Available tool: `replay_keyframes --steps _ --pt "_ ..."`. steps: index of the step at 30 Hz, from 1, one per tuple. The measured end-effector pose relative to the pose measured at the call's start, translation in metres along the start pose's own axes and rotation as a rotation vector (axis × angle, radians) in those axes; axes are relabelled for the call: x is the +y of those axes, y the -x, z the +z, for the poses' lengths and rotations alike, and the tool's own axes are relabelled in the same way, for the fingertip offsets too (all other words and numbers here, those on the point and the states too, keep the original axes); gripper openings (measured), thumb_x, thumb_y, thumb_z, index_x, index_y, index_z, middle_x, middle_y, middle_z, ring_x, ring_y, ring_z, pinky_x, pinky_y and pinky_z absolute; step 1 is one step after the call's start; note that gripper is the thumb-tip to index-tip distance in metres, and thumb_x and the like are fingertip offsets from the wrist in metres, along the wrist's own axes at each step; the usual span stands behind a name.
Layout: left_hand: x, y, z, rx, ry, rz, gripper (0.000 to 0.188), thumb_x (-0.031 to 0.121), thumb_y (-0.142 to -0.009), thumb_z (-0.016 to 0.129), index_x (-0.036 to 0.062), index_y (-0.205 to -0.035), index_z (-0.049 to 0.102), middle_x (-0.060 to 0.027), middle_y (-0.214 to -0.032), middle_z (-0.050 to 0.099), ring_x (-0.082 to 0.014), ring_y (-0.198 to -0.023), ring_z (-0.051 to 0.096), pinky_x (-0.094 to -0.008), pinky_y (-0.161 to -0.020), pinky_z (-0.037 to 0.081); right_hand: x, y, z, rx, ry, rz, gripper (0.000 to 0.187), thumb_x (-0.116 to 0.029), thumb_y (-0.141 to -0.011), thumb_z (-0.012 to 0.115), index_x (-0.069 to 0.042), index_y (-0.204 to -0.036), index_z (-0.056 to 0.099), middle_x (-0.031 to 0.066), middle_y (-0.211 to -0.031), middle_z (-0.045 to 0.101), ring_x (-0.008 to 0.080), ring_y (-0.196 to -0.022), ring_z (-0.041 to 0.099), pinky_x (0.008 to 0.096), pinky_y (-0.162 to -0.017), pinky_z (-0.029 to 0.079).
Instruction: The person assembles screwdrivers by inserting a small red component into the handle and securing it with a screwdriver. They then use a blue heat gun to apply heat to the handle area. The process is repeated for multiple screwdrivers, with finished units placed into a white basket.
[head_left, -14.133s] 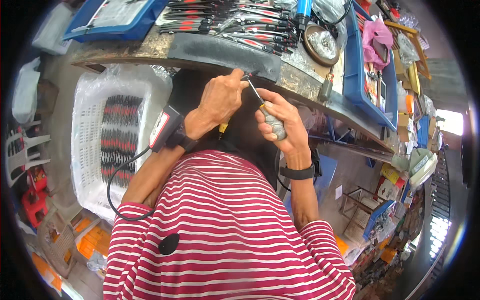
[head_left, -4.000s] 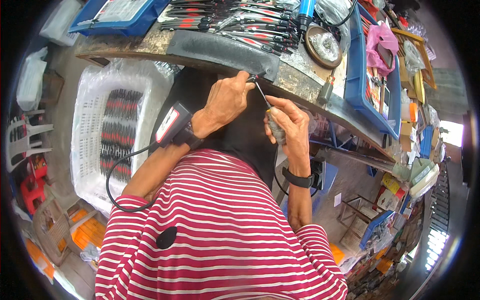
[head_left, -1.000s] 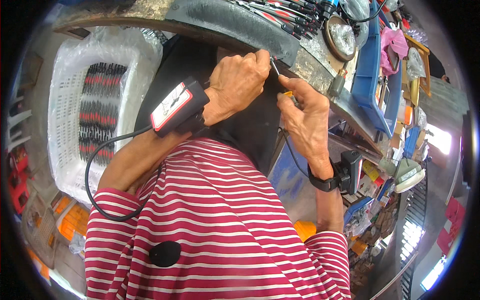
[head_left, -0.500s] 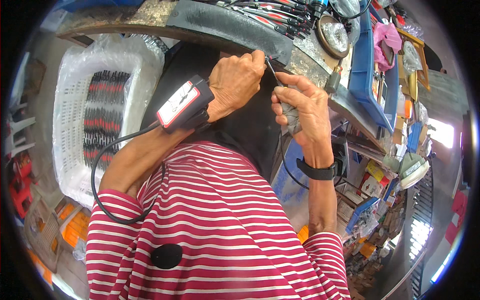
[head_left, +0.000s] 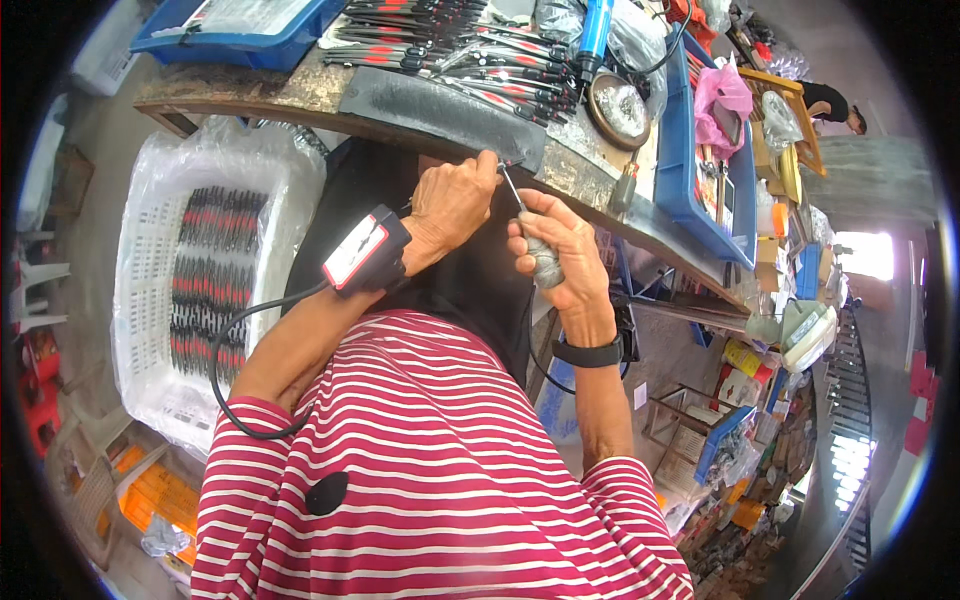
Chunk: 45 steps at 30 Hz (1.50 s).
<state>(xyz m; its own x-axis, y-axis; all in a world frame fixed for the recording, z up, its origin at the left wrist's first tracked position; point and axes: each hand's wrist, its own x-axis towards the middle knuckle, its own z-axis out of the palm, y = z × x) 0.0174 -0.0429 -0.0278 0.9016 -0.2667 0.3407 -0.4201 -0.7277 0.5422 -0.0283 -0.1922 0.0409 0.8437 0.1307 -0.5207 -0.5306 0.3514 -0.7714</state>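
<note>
L hand (head_left: 452, 205) pinching sm. dk. part (head_left: 511, 163) nr. bench edge (head_left: 260, 106); R hand (head_left: 572, 255) gripping screwdriver (head_left: 542, 262), tip at part.

distant person (head_left: 824, 100) more visible, blue tray (head_left: 225, 48) again

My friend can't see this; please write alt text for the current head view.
A person's right hand points a screwdriver-like tool at a small dark piece, apparently pinched by the left hand, beside a bench. Red-and-black pieces lie on it; similar ones fill part of a white basket.
</note>
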Motion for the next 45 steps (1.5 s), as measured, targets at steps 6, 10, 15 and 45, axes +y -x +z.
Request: replay_keyframes --steps 6,10,15,45 --pt "-0.017 0.020 -0.016 -0.161 0.741 -0.240 0.016 0.017 -0.091 0.053 0.0014 -0.089 0.050 -0.0112 -0.070 0.062 -0.0238 -0.057 0.060 -0.0306 -0.050 0.046 0.015 0.012 -0.008 -0.112 0.139 -0.118 0.044 -0.013 -0.083 0.063 0.004 -0.121 0.047 0.0097 -0.082 0.056 0.0121 -0.066 0.053 0.0206 -0.049 0.042" --pt "-0.030 0.038 -0.032 -0.267 1.520 -0.464 0.020 0.018 -0.092 0.054 0.0011 -0.101 0.055 -0.0081 -0.085 0.064 -0.0132 -0.075 0.060 -0.0245 -0.068 0.047 0.039 -0.001 0.004 -0.143 0.159 -0.177 0.048 -0.016 -0.080 0.067 0.003 -0.120 0.047 0.0079 -0.086 0.057 0.0110 -0.066 0.054 0.0211 -0.052 0.043" --pt "-0.036 0.051 -0.042 -0.169 1.599 -0.563 0.023 0.020 -0.091 0.056 0.0017 -0.105 0.056 -0.0077 -0.094 0.064 -0.0116 -0.082 0.058 -0.0248 -0.078 0.047 0.061 -0.014 0.031 -0.097 0.150 -0.270 0.041 -0.013 -0.078 0.069 0.000 -0.111 0.049 0.0045 -0.084 0.058 0.0095 -0.064 0.054 0.0210 -0.053 0.043" --pt "-0.017 0.076 -0.062 -0.128 1.237 -0.830 0.049 -0.004 -0.077 0.064 -0.0038 -0.119 0.039 -0.0085 -0.080 0.060 -0.0113 -0.067 0.056 -0.0235 -0.061 0.048 0.073 -0.017 0.036 -0.089 0.569 -0.338 0.022 -0.004 -0.080 0.064 0.001 -0.098 0.051 0.0033 -0.079 0.058 0.0051 -0.065 0.055 0.0203 -0.054 0.045"
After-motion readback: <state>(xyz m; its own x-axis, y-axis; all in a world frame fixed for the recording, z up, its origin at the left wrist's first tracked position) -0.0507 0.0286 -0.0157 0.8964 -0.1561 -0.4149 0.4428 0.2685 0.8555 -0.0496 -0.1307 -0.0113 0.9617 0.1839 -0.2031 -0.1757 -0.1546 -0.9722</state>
